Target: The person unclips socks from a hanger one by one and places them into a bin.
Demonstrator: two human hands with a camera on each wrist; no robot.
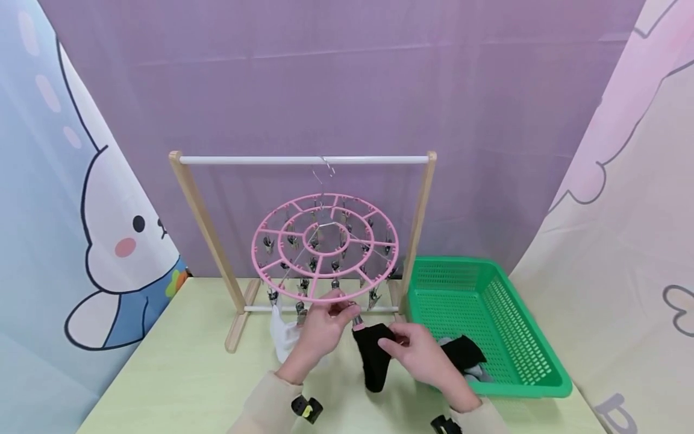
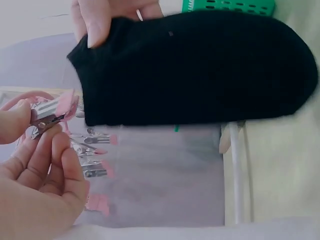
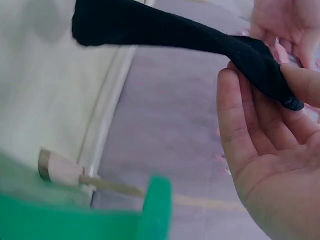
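A black sock (image 1: 374,355) hangs toe-down in front of the pink round clip hanger (image 1: 315,277). My right hand (image 1: 420,352) pinches its cuff between thumb and fingers, as the right wrist view also shows. With thumb and fingers my left hand (image 1: 325,328) squeezes a metal clip (image 2: 50,107) with pink tips, at the hanger's front edge. In the left wrist view the clip's tips are right at the edge of the sock's cuff. A white cloth item (image 1: 282,337) hangs below the hanger, partly behind my left wrist.
The hanger hooks onto the white rail (image 1: 260,160) of a wooden stand (image 1: 208,232), and several other metal clips dangle from it. To the right sits a green basket (image 1: 534,325) with another black cloth item (image 1: 463,352) and some grey cloth (image 1: 477,374) inside.
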